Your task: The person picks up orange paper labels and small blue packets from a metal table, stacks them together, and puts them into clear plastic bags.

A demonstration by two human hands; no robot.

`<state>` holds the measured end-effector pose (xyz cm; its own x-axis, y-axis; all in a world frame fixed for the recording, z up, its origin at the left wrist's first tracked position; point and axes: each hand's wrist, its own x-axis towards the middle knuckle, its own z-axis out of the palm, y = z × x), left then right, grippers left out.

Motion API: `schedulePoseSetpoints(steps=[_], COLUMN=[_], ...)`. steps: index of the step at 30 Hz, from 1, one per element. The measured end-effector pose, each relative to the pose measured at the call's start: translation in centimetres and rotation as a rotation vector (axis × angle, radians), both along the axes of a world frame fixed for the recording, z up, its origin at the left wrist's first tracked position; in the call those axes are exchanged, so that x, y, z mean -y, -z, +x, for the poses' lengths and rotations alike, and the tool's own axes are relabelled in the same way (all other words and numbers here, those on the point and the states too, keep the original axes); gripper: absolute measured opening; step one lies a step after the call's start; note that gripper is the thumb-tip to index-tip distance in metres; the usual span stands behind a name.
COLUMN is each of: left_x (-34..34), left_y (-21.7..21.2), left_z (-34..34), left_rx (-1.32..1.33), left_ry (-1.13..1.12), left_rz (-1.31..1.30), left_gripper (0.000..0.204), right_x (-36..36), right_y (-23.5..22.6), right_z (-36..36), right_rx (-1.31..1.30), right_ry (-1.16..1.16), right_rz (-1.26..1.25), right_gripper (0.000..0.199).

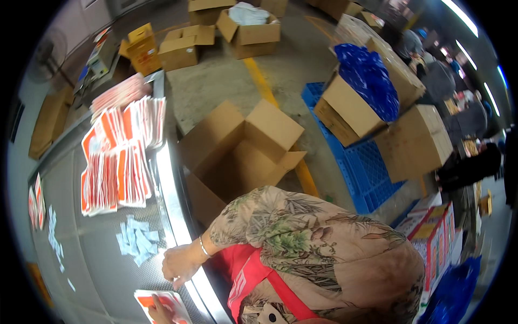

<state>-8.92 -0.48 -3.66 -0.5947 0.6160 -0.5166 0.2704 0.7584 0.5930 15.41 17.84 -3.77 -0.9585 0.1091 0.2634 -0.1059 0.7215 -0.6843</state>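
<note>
— What's under the hands?
— A flat red-and-white packet point(162, 303) on the grey tabletop point(102, 270), just below the pale sachets point(137, 240).
— Grips?
— Right hand point(181, 263) fingers loosely curled, touching the tabletop; left hand point(156, 312) hard to tell.

Bare table point(102, 259) between white packets point(137, 240) (loose) and orange pouches point(116, 178).

Flat orange-and-white packets point(116, 162) lay fanned in overlapping rows on the grey desk point(102, 270), with a loose heap of small pale-blue sachets point(137, 240) just below them. One more orange-and-white packet point(164, 305) sat at the desk's near edge under the fingers point(175, 281) of a hand. On the floor beside the desk stood an open brown carton point(243, 156), and further open cartons point(216, 32) stood well beyond it.
</note>
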Motion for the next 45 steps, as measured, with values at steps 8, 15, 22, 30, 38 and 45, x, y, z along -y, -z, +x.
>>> schedulePoseSetpoints(steps=[8, 15, 22, 30, 38, 45], left_x=[-5.3, -11.3, -17.3, -18.8, -18.7, -16.8], left_y=[-1.4, -1.0, 0.3, 0.4, 0.5, 0.3], left_z=[7.7, 15.7, 23.6, 26.1, 26.1, 24.6], left_rx=[0.013, -0.03, 0.025, 0.025, 0.003, -0.047], left_ry=[0.127, 0.349, 0.517, 0.582, 0.573, 0.506], left_rz=[0.218, 0.44, 0.524, 0.509, 0.531, 0.555], left_gripper=[0.062, 0.062, 0.062, 0.062, 0.063, 0.063], right_x=[0.5, 0.2, 0.7, 0.6, 1.0, 0.2], right_y=[-1.0, -0.7, 0.3, 0.0, 0.1, 0.0], right_z=[0.4, 0.1, 0.1, -0.1, -0.8, 0.1], right_rx=[0.039, 0.023, -0.031, 0.014, 0.121, -0.032], right_ry=[0.056, 0.058, 0.105, 0.01, 0.009, 0.048], right_rz=[0.003, -0.022, -0.069, 0.024, 0.018, 0.013], right_gripper=[0.048, 0.049, 0.047, 0.044, 0.045, 0.048])
